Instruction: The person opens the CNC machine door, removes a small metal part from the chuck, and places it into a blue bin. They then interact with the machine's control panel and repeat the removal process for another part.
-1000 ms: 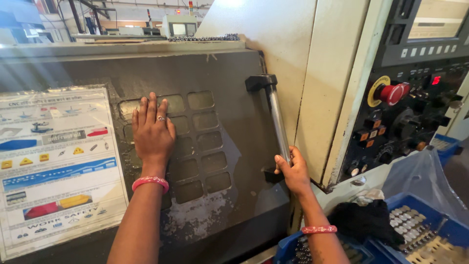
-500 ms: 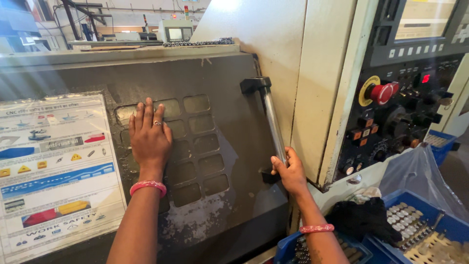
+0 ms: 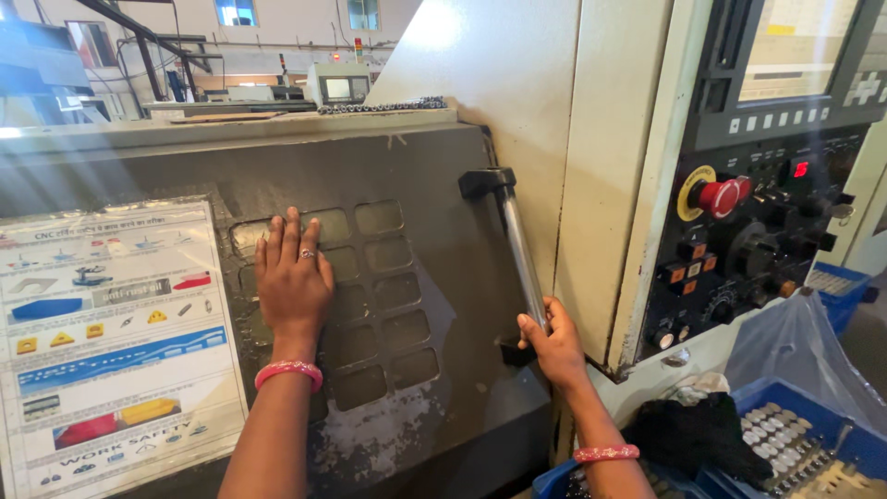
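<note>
The left hand (image 3: pixel 292 282) lies flat, fingers spread, on the grey metal sliding door (image 3: pixel 425 305) of a machine, over its grid of square dimples. The right hand (image 3: pixel 552 346) is wrapped around the lower end of the door's long silver bar handle (image 3: pixel 520 254). Left of the flat hand hangs a laminated safety poster (image 3: pixel 111 342); right of the gripping hand sits a black control panel with a red round button (image 3: pixel 719 197).

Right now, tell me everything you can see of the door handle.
The door handle is a long bar of bare silvery metal, held between two black end brackets on the right edge of the grey machine door. It stands nearly upright, leaning slightly. The right hand grips its lower end, fingers wrapped round the bar just above the lower bracket.
</note>
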